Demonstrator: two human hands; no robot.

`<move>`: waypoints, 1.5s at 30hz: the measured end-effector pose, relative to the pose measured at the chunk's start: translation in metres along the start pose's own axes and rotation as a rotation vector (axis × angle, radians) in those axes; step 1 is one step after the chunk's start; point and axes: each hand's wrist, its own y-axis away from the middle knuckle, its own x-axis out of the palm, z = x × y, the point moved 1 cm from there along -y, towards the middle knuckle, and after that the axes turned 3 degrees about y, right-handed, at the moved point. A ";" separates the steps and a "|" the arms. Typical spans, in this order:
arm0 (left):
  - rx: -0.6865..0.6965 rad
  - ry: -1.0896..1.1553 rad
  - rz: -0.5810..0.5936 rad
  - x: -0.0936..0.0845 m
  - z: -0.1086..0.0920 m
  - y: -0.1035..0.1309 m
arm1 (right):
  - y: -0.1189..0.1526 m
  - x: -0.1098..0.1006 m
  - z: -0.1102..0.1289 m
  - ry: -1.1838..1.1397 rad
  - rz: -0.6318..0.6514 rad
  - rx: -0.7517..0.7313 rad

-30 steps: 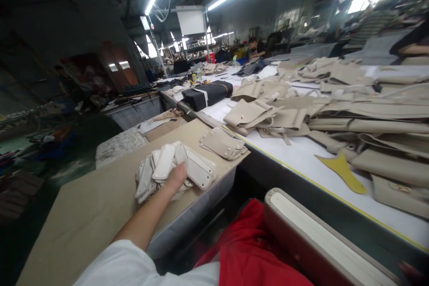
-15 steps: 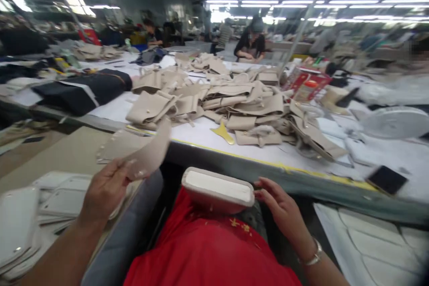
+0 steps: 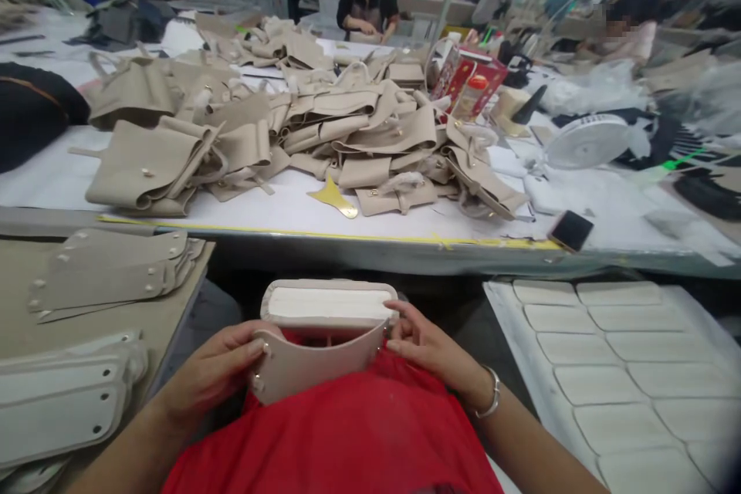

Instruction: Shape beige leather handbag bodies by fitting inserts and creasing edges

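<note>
while a curved beige leather panel is pressed against the near side of a white-topped block, it is pinched at its left end by the left hand, fingers closed on it; its right end is gripped by the right hand, fingers curled shut against panel and block; both are held over a red cloth in the lap; a stack of similar panels is seen on the side board to the left; beige bag parts are heaped on the long table beyond; a phone lies near its edge
</note>
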 end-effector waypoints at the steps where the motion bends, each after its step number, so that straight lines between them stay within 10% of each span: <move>1: -0.022 -0.048 0.026 0.003 -0.005 0.002 | -0.002 0.000 0.005 0.073 0.052 -0.018; 6: 0.002 -0.124 -0.013 0.006 -0.024 -0.008 | -0.008 -0.009 0.018 0.249 0.300 0.055; 21: 0.072 0.025 -0.247 -0.026 -0.009 -0.059 | -0.034 -0.052 0.018 0.385 0.101 0.073; 30: 0.152 -0.705 -0.393 -0.042 0.001 -0.079 | -0.052 -0.055 -0.001 0.255 -0.111 0.237; 45: 0.231 -1.213 -0.443 -0.039 -0.006 -0.089 | -0.055 -0.061 -0.003 0.430 -0.127 0.221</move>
